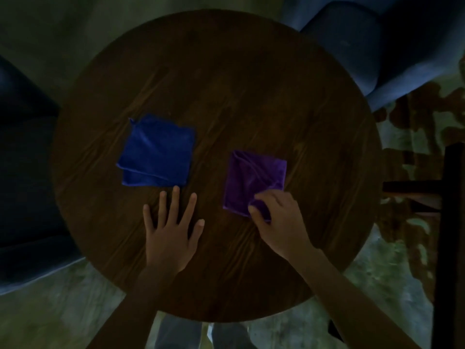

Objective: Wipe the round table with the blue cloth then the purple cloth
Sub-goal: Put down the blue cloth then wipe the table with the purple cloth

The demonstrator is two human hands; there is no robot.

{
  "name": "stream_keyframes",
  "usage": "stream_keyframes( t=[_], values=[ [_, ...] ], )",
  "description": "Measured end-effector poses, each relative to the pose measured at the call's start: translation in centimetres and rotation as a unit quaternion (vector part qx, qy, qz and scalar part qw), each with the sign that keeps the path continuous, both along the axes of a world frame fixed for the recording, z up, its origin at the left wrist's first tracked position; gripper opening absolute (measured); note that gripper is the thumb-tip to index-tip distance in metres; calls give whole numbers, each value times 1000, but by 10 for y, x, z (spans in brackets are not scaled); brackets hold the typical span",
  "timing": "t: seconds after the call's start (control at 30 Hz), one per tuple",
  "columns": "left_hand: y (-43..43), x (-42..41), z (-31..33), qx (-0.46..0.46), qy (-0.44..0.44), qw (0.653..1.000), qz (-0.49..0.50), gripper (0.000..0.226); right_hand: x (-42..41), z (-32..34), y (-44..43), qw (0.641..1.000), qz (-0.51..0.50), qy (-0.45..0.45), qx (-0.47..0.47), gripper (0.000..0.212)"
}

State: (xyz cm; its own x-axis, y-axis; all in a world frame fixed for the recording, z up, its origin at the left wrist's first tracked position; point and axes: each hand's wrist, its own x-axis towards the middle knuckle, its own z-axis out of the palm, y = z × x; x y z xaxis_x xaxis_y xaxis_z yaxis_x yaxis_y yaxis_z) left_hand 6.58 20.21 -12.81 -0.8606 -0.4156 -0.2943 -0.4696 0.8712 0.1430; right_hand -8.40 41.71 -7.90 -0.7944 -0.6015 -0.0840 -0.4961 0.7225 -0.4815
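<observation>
A round dark wooden table (226, 84) fills the middle of the dim view. A folded blue cloth (157, 151) lies flat on its left half. To its right lies a folded purple cloth (251, 180). My left hand (171, 230) rests flat on the wood with fingers spread, just below the blue cloth, its middle fingertip near the cloth's lower edge. My right hand (279, 217) pinches the near right corner of the purple cloth between thumb and fingers.
A blue armchair (364, 46) stands at the back right and another blue seat (22, 172) at the left. A dark wooden frame (450, 222) stands at the right edge. The floor is mottled green and brown.
</observation>
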Motion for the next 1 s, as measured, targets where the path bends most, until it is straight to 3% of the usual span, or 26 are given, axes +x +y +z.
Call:
stream_keyframes(
  t=[0.07,0.23,0.37,0.53,0.7,0.83,0.9,1.0],
  values=[
    [1,1,-1,-2,1,1000,2,67,-19,-3,-17,999,-30,32,18,48],
    [-6,7,-1,-11,0,1000,-7,65,-39,-33,-58,980,-2,6,197,74],
    [-10,18,-2,-23,-8,1000,10,63,-20,-45,-61,980,3,45,192,75],
    [-6,16,-2,-18,-11,999,24,61,17,-43,-17,977,104,42,182,73],
    [-7,14,0,-12,-15,1000,22,62,-11,-44,22,971,-33,17,235,74],
    [-10,16,1,-13,0,1000,17,62,-46,-46,-28,964,-121,34,233,73],
    [-11,20,5,-14,13,1000,9,62,-43,-43,-60,969,-95,46,222,73],
    [-14,20,0,-7,6,1000,1,62,-2,-42,-71,982,37,46,177,71]
  ],
)
